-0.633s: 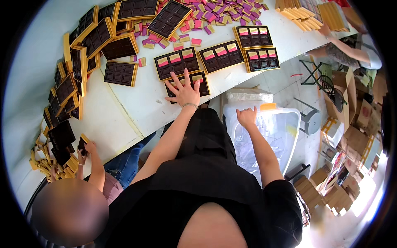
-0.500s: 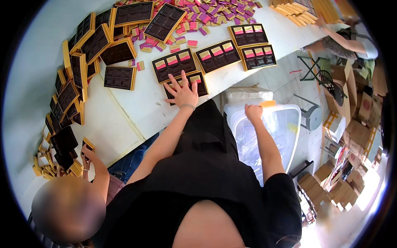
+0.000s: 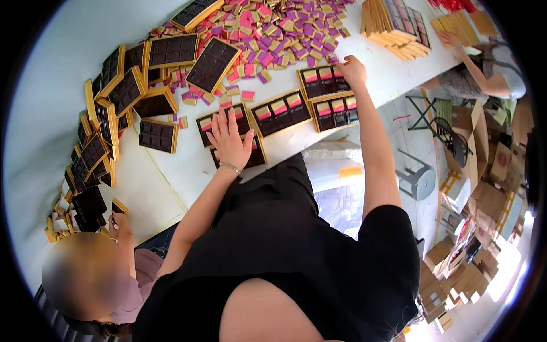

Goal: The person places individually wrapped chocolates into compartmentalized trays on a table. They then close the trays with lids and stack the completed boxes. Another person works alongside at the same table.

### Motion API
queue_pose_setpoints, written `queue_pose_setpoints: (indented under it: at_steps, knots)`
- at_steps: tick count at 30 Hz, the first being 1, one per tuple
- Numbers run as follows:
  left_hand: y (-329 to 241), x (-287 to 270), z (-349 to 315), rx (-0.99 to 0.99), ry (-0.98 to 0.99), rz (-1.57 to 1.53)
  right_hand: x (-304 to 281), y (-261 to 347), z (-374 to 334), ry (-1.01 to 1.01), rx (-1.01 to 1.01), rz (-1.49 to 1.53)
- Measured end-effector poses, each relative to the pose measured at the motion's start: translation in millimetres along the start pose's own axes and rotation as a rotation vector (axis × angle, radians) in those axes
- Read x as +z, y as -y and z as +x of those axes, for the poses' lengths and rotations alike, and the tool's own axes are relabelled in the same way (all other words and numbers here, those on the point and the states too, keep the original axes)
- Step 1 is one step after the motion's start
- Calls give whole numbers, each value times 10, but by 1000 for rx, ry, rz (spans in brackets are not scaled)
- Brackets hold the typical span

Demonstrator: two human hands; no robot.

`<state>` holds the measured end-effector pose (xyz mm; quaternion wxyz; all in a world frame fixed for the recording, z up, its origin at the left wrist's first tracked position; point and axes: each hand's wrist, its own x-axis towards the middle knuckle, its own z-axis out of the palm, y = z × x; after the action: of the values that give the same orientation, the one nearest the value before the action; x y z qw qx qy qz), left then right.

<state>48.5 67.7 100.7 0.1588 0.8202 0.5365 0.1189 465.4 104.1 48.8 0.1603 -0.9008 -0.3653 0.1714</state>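
Observation:
My left hand (image 3: 231, 142) rests with fingers spread over a gold-edged box with a dark sectioned tray (image 3: 204, 123) and the top of a similar box (image 3: 257, 155) nearer me. Pink-and-gold wrapped pieces fill the tray's far row. My right hand (image 3: 352, 73) reaches to the right end of the far-right box (image 3: 319, 85). Its fingers are bent together at the last wrapped piece there; what lies between the fingertips is hidden. Beside these stand another part-filled box (image 3: 281, 114) and one below the far-right box (image 3: 333, 115).
A heap of pink, purple and gold pieces (image 3: 279, 34) covers the far table. Dark-tray boxes (image 3: 128, 91) pile up at left. Golden boxes (image 3: 387, 34) stack at far right. A co-worker's hand (image 3: 117, 225) is at lower left, another's (image 3: 450, 40) at upper right. A plastic bin (image 3: 339, 208) stands below the table edge.
My right hand has left the plastic bin's rim and moved up to the far-right box. My left hand stays on the near-left boxes, while the view has shifted.

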Motion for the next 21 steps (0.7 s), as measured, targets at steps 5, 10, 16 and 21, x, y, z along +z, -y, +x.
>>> queue_pose_setpoints:
  at_steps: [5,10,16,21]
  knots:
    - [-229,205,183,-122,38,63,289,414,472,169,126,-313]
    - [-511,476,430,-142,106,58,172,33,684,204,0,-309]
    - [-1042,1140,1574,197,15,-269,-111,-330,953,-75,-187,-353]
    - [-1439,1606,2424,415,124,-50,261,-57,1270,-238,-596,-199]
